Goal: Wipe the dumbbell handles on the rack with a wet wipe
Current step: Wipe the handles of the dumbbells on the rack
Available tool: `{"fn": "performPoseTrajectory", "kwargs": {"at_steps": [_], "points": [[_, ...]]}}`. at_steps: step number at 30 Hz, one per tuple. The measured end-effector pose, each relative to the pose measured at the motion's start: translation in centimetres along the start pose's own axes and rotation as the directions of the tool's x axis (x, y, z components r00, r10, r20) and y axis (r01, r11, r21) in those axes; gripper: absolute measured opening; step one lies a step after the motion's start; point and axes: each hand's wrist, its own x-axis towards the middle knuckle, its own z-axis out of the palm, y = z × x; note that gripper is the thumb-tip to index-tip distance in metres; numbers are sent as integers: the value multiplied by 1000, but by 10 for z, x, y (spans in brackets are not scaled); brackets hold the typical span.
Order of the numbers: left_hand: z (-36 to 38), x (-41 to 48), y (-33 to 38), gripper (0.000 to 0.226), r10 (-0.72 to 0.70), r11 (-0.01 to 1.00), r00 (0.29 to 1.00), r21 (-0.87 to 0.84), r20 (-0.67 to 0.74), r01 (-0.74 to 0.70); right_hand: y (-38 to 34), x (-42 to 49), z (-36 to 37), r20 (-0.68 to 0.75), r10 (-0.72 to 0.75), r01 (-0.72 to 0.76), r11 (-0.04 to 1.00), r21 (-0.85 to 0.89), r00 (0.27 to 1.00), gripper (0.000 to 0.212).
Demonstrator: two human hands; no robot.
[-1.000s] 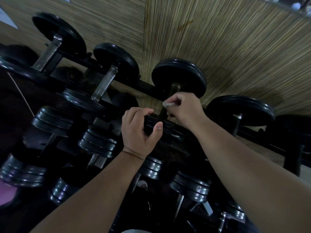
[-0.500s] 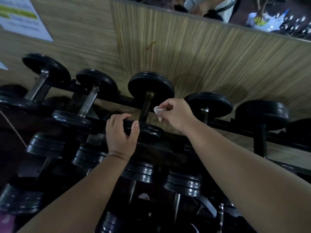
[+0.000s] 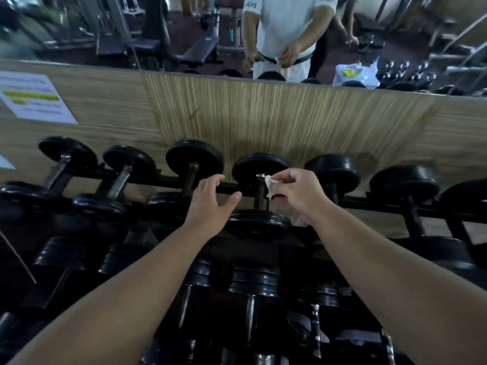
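Head view: wiping a dumbbell handle (image 3: 260, 194) on the top rack (image 3: 168, 180).
The right hand (image 3: 296, 194) pinches a crumpled white wet wipe (image 3: 269, 183) against the handle's far end; the left hand (image 3: 210, 204) hovers open, empty, just beside it.

head cam | faces forward-down | close over dumbbell rack (image 3: 369, 200) | wall mirror (image 3: 79, 30) above

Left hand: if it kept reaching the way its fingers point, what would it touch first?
Probably the black rack bar just beyond the fingertips of the left hand. The dumbbell handle stands close to its left; depth is unclear, so it could be that instead.
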Motion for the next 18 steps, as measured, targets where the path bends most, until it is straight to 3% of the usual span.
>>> {"fn": "performPoseTrajectory", "kwargs": {"at_steps": [4, 11, 14, 18], "points": [[23, -5, 23, 65, -26, 999, 983, 31, 184, 21, 13, -24, -26, -29, 23, -23, 1000, 11, 999, 14], [56, -7, 42, 46, -75, 986, 959, 161, 275, 31, 31, -36, -47, -58, 55, -55, 998, -6, 997, 14], [62, -9, 31, 37, -10, 971, 964, 233, 265, -54, 38, -29, -48, -67, 71, -71, 997, 4, 995, 9], [67, -7, 4, 32, 116, 982, 965, 121, 236, -147, 50, -11, -43, -57, 48, -50, 998, -25, 997, 9]]}}
